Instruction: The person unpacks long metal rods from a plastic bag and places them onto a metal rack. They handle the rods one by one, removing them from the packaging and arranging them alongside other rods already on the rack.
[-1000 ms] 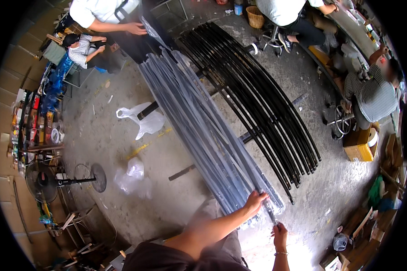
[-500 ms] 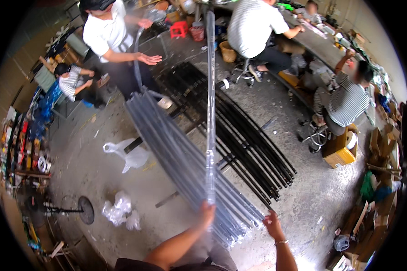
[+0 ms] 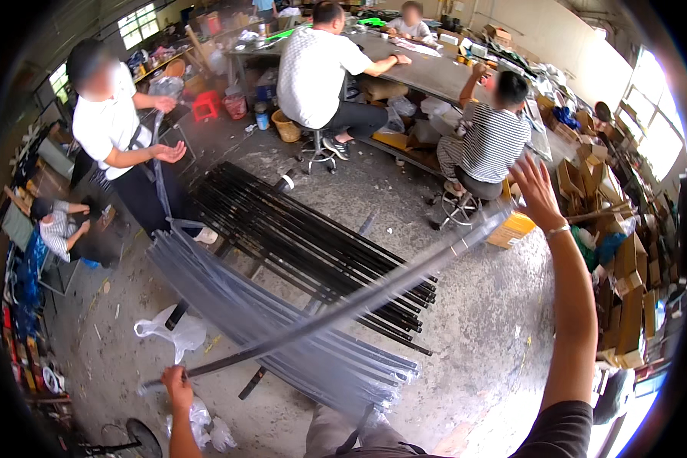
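Observation:
A long dark tube in a clear plastic sleeve [image 3: 404, 276] slants across the view, from lower left to upper right, partly blurred. My left hand [image 3: 178, 387] is closed round it near its lower left end. Raised at the right, my right hand [image 3: 538, 192] has its fingers stretched out, beside the tube's upper end; whether the palm touches it I cannot tell. Below the tube lies a pile of plastic-sleeved tubes [image 3: 233, 294], reaching toward my legs. Bare black tubes [image 3: 305, 237] lie side by side just beyond that pile.
A standing person [image 3: 107, 137] at the far left holds a limp clear sleeve [image 3: 160, 179]. Several people sit around, some by a long table [image 3: 427, 70]. Cardboard boxes [image 3: 630, 282] line the right side. White plastic bags [image 3: 177, 328] and a fan [image 3: 141, 439] are at the left.
The sleeved tube has swung from upright to a slant. My left hand has moved left with it; my right hand has left the pile's near end and risen. The view has shifted.

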Tool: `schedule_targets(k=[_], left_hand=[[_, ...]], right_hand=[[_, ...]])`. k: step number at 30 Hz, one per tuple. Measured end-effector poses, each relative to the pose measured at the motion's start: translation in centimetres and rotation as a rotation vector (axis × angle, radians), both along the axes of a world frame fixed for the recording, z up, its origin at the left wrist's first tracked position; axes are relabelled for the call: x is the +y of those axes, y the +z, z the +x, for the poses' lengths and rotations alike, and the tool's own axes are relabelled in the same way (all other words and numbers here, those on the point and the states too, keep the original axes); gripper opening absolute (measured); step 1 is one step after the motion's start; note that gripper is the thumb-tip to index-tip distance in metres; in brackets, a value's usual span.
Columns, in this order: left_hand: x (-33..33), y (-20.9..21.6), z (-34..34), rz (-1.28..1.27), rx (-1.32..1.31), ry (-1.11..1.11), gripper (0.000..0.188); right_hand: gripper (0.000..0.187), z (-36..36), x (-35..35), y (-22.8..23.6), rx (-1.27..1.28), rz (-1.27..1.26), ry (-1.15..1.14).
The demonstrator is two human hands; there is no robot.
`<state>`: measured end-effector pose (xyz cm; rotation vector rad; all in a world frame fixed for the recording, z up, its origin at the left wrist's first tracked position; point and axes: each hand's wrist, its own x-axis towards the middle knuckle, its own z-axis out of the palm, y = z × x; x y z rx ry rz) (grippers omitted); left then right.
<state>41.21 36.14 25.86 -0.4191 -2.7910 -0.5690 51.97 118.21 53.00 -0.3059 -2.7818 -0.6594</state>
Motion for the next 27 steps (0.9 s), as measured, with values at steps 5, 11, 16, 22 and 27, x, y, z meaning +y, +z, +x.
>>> schedule_targets(k=[5,11,16,22,27], left_hand=[[0.5,6.2,-5.8,-0.110,0.045,-0.143,0.020],[4.9,8.7,-13.1,-0.242,0.116,-0.255,0.022],[12.7,9.8,-17.8,-0.319,0.293,0.153,0.051],[16.4,5.2,-18.8,-0.038,0.142,0.136,0.062],[17.1,1.2,-14.6,0.074,0.000,0.009,0.061]], right_hand=[[0.064,12.7,6.2,-7.0,-0.292,-0.391,-0.041],[0.005,24.5,3.4,-18.4,-0.030,-0.464,-0.137],[0.002,30.0,-5.5,-23.8,-0.175,-0.506,-0.379],[0.012,27.4,-13.1,-26.1,-0.235,-0.644,-0.561],[0.013,23.6,-15.3,-25.9,-0.229,-0.674,-0.540]])
